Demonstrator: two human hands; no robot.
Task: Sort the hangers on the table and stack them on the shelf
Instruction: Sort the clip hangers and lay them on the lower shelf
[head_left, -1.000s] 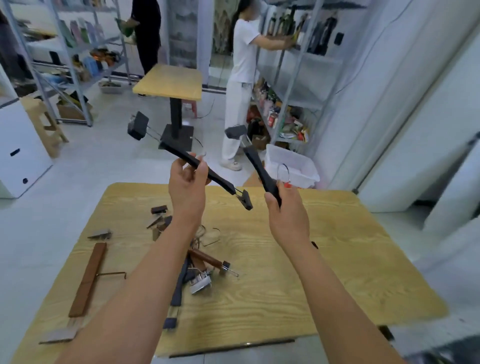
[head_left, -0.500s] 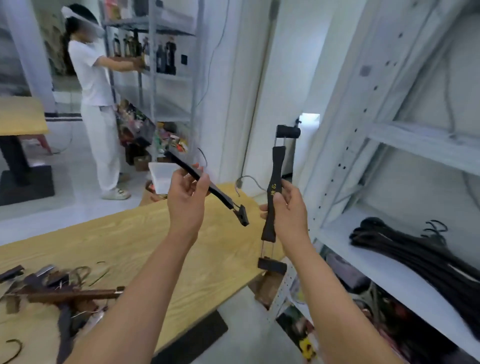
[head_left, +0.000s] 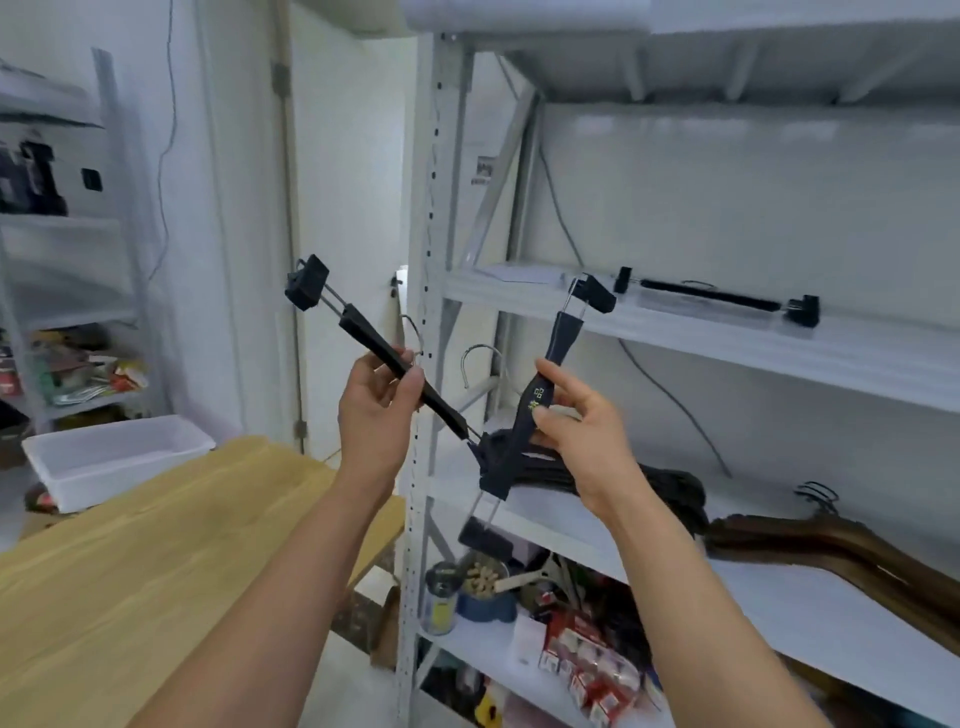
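My left hand (head_left: 378, 400) grips the middle of a black clip hanger (head_left: 363, 332) that slants up to the left. My right hand (head_left: 582, 436) holds a second black clip hanger (head_left: 558, 338), nearly upright, with its lower clip hanging below. Both are held in front of the grey metal shelf (head_left: 727, 338). One black clip hanger (head_left: 717, 296) lies on the upper board. A pile of black hangers (head_left: 670, 480) and brown wooden hangers (head_left: 831, 540) rest on the middle board. The wooden table (head_left: 130, 545) is at lower left.
The shelf's upright post (head_left: 423, 364) stands just behind my hands. A white plastic bin (head_left: 114, 457) sits beyond the table. Boxes, a can and clutter (head_left: 545, 639) fill the shelf's lower board. Another rack (head_left: 62, 260) stands at far left.
The view has swung right from the table to the shelf. Both hands have carried their hangers up to the shelf front, and the right hanger has tilted.
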